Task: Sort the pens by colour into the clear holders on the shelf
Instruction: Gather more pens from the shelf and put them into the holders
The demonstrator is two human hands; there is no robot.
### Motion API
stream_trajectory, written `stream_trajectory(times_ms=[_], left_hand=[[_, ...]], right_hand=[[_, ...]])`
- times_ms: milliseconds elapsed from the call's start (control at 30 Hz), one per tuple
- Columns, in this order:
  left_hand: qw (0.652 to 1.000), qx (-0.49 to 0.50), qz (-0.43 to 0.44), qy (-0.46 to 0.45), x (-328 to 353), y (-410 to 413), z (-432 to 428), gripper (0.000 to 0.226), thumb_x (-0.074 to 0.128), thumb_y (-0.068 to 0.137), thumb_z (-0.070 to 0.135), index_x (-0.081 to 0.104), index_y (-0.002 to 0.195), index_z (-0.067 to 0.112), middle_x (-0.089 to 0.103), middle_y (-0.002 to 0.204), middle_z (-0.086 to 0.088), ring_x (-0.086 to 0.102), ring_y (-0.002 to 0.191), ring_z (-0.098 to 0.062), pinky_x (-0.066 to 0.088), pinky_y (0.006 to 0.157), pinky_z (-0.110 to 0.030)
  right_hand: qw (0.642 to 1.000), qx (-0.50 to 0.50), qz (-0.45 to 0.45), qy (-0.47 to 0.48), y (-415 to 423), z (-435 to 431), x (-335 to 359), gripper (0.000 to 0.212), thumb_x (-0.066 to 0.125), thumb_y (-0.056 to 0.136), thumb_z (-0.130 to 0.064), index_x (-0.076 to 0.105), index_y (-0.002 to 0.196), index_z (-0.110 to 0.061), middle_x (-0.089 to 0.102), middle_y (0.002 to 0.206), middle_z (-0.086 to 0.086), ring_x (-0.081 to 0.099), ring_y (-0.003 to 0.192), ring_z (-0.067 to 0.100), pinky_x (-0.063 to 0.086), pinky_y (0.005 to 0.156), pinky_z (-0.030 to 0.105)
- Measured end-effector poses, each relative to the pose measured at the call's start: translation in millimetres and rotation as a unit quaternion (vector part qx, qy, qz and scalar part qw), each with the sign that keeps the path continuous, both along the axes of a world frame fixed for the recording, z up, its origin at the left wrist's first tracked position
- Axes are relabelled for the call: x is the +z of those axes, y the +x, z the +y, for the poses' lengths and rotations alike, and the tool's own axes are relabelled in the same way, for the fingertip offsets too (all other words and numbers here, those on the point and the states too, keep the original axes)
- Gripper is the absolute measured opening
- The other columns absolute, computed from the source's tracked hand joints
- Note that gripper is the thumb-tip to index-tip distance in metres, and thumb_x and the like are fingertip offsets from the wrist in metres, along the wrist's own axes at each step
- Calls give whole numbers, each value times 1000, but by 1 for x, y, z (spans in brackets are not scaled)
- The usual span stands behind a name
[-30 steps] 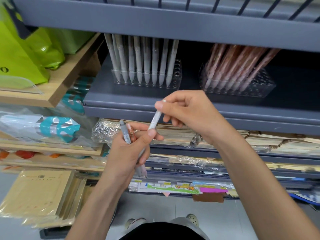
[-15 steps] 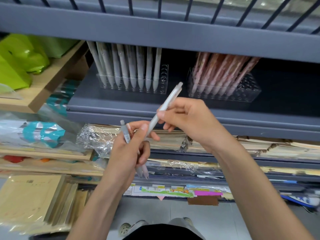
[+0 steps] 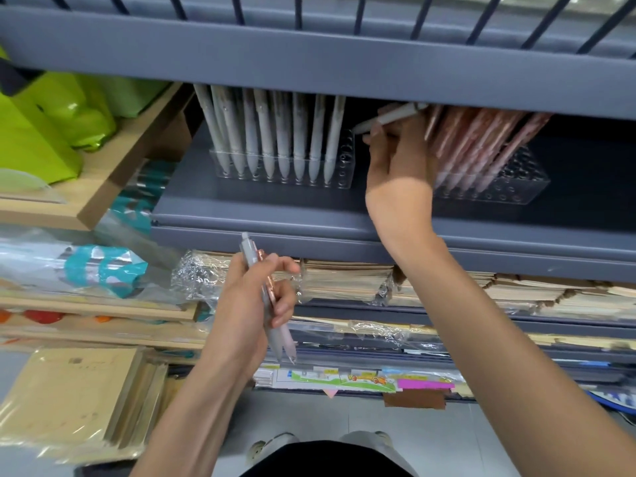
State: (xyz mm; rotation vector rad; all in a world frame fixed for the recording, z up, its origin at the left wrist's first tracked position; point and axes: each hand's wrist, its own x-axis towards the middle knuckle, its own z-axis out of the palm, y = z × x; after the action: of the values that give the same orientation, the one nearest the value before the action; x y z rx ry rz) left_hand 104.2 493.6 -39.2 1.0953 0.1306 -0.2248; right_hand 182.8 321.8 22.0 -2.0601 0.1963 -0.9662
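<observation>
Shelf (image 3: pixel 309 215) space is grey, and two clear holders stand on it. The left holder (image 3: pixel 282 168) has white pens, with empty holes at its right end. The right holder (image 3: pixel 495 182) has pink pens. The right hand (image 3: pixel 395 160) reaches far in between them, wrist bent, its grip pinching a white pen (image 3: pixel 389 118) that lies almost flat, tip pointing left. It should stand that pen up and slide the tip gently into an empty left-holder hole. The left hand (image 3: pixel 251 304) waits nearer and lower, its grip pressed around spare pens (image 3: pixel 265 297), white and pink.
</observation>
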Motion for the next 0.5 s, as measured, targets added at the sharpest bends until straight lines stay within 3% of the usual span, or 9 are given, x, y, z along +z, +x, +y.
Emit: stream_trajectory(times_ms=[67,167,333,500], left_hand=[[1000,-5,-3,6,-1,0,5,11,46,102,11,42,92,12,66,82,-6,34,41,-10,28,37,-18],[1000,-20,-20,6,-3,1,11,9,44,104,17,43,96,13,67,85,-6,34,44,-11,30,40,-18],[998,-42,-45,8,-4,3,16,21,44,101,29,51,103,9,70,83,-10,37,41,-12,32,38,-21],[995,-70,-42,62,-7,2,20,29,46,98,46,66,107,28,73,86,-15,46,39,-17,38,38,-24]], right_hand=[[1000,0,26,-9,9,1,1,13,46,100,-11,54,105,-2,62,93,0,64,90,27,49,81,39],[997,-25,29,-72,19,1,6,17,46,100,-10,57,107,1,67,98,14,62,92,33,37,74,27],[974,-50,126,-179,33,-3,20,29,42,101,-15,61,111,3,65,112,25,58,104,41,34,84,38],[961,-35,170,-216,43,-4,25,30,42,98,-13,58,119,2,61,124,22,53,116,39,36,93,37]])
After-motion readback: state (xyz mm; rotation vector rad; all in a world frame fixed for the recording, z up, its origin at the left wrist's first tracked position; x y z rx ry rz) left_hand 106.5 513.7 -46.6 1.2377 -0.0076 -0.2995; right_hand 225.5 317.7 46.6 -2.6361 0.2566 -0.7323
